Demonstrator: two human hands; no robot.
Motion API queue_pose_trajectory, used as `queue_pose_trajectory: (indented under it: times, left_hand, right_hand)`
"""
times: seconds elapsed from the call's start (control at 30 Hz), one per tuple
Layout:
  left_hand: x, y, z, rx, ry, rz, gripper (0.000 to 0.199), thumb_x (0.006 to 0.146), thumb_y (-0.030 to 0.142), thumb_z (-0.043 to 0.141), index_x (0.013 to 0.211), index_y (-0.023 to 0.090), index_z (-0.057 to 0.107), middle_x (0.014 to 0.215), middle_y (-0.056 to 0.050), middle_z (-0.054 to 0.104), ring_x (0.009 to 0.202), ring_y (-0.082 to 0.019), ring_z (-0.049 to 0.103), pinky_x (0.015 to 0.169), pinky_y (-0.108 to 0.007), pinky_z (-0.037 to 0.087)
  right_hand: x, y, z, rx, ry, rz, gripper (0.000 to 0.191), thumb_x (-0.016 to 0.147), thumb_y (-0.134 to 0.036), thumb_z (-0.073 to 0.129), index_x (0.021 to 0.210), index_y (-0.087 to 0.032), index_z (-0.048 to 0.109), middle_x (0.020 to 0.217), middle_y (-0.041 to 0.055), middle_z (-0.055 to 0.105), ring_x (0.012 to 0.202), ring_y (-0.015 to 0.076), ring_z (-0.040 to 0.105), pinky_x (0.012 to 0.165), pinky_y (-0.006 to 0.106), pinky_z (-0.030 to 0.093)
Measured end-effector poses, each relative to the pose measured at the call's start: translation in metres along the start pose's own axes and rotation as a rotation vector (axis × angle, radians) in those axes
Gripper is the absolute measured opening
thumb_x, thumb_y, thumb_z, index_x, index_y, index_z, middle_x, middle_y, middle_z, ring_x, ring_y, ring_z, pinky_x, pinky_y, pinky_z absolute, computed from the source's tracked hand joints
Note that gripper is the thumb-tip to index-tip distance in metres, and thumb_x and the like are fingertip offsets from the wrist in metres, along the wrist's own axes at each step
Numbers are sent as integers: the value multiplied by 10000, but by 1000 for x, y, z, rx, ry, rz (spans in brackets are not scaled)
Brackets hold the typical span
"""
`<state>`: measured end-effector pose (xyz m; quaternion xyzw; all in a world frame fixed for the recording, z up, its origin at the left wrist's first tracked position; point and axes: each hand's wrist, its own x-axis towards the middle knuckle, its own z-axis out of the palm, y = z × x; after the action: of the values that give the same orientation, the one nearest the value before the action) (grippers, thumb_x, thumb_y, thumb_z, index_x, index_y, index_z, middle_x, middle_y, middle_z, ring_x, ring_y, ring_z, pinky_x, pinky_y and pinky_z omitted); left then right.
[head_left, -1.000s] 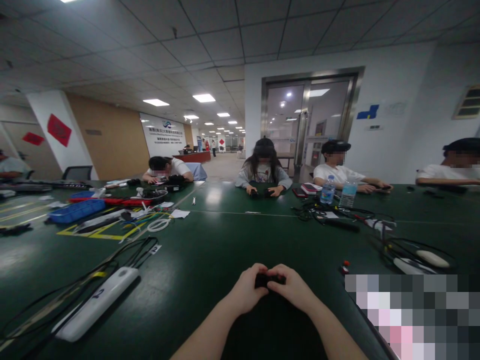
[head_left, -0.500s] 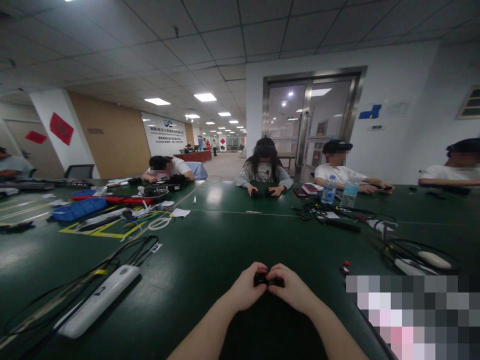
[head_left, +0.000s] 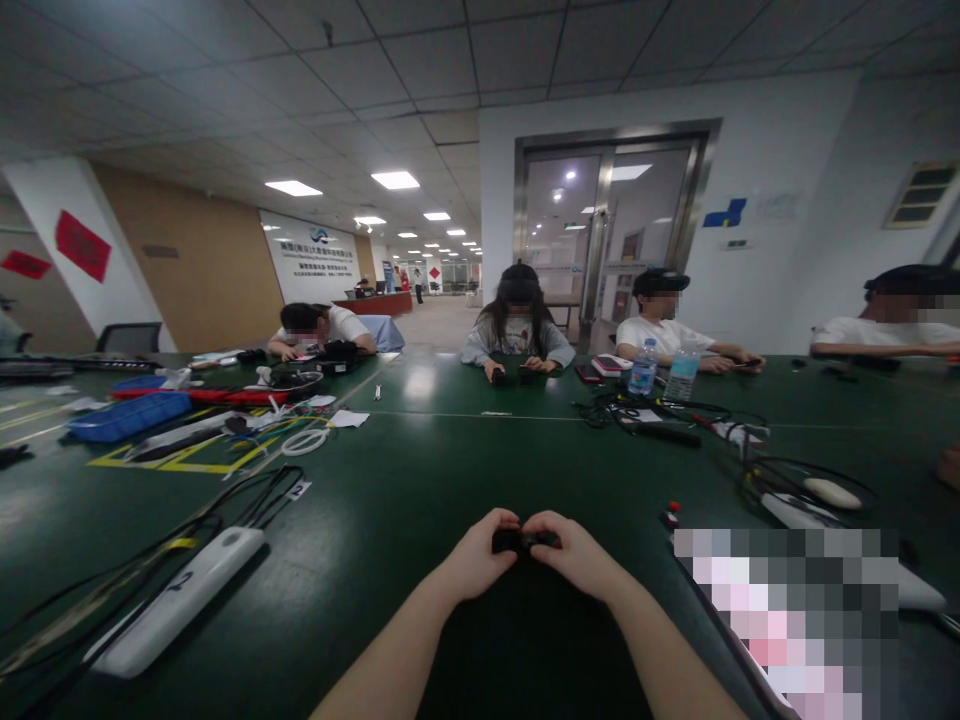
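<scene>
Near the front middle of the green table [head_left: 360,600], my left hand [head_left: 478,556] is closed around a small black object [head_left: 505,541]. My right hand [head_left: 571,556] curls over another small dark piece [head_left: 546,538], its thumb below and fingers above. The two hands nearly touch, and the dark pieces face each other in the gap between them. Whether they are separate or joined, I cannot tell; fingers cover most of both.
A white power strip [head_left: 187,600] with cables lies to the left. Behind it are a blue tray [head_left: 131,415] and loose wires. At right are water bottles [head_left: 681,372], black cables [head_left: 645,415] and a blurred-out flat item [head_left: 780,620]. Several people sit across the table.
The view has turned slightly to the right, so the scene sits further left. My hands stay close together on the dark pieces, with little visible change in grip.
</scene>
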<state>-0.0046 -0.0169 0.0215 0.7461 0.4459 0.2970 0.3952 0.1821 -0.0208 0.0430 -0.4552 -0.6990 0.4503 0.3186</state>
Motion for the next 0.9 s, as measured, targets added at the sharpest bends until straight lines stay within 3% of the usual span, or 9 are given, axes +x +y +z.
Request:
queue_pose_trajectory:
  times: [0.2,0.5,0.67,0.9]
  left_hand:
    - [0,1,-3,11,2,-30,415,699,124,546,1091,224,453,1119,-38,526,1047,-156,484,927,-331,370]
    - [-2,7,-3,77,0,-37,383,696,134,524,1067,218,476,1105,-19,531,1035,-141,485,924,-291,367]
    - [-1,6,-1,99,13,-14,390,683,104,503,1057,211,482,1091,-18,540,1024,-136,490,930,-285,356]
    - [-2,4,-3,140,31,0,360,702,160,509,1053,235,486,1089,-15,528,1018,-148,486,906,-285,368]
  right_hand:
    - [2,4,-4,308,27,126,295,674,-228,601,965,-185,591,955,37,620,892,176,547,806,312,386]
    - [9,24,-9,743,257,256,259,656,-201,651,910,-191,597,897,32,603,692,94,555,625,215,446]
    - [12,28,-10,834,380,311,195,686,-206,626,877,-194,590,875,35,616,640,93,571,583,214,471]
    - [13,29,-10,876,389,334,198,690,-193,629,879,-218,580,839,16,629,624,88,575,560,203,472]
